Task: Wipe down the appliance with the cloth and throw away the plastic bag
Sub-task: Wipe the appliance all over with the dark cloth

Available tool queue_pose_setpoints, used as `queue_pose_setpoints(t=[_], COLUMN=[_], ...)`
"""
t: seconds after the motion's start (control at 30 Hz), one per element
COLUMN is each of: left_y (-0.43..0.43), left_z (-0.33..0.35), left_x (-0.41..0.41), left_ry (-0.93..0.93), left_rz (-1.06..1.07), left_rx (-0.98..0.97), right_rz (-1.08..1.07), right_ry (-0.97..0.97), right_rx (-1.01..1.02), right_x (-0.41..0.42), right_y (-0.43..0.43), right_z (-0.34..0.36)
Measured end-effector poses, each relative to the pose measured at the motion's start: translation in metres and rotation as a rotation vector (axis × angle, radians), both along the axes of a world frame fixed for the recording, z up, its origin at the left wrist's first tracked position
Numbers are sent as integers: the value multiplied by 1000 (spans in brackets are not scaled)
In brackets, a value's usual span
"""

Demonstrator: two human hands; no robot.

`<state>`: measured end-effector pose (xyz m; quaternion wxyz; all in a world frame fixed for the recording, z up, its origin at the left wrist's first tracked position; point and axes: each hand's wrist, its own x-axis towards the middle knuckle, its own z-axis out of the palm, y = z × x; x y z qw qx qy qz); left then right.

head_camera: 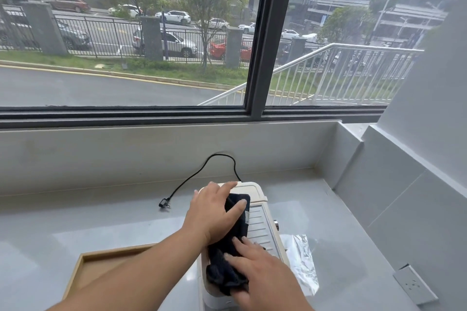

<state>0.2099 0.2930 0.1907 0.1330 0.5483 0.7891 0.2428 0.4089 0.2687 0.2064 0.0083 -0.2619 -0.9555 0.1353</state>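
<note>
A cream-white appliance (pixel 261 222) with a ribbed metal top stands on the grey counter, near the front middle. A dark cloth (pixel 227 257) lies along its top left side. My left hand (pixel 214 212) presses flat on the far end of the cloth, fingers spread. At the near end, my right hand (pixel 260 270) rests on the cloth with fingers curled over its bunched part. A clear crinkled plastic bag (pixel 303 260) lies on the counter just right of the appliance, apart from both hands.
A black power cord (pixel 199 174) runs from the appliance's back to an unplugged plug (pixel 164 203) on the counter. A shallow wooden tray (pixel 101 267) sits at the front left. A wall socket (pixel 414 285) is at the right. A large window rises behind the counter.
</note>
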Motion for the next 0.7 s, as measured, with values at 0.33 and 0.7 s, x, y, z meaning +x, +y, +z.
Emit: queue_pose_setpoints(t=[0.33, 0.7], left_y=[-3, 2], left_z=[-24, -26], left_x=[1, -1], left_ry=[183, 310], left_rz=[-60, -180], left_rx=[-42, -103], right_rz=[-215, -332], right_ry=[205, 344], right_rx=[-120, 87], right_x=[16, -3], right_y=[27, 79], right_z=[-27, -18])
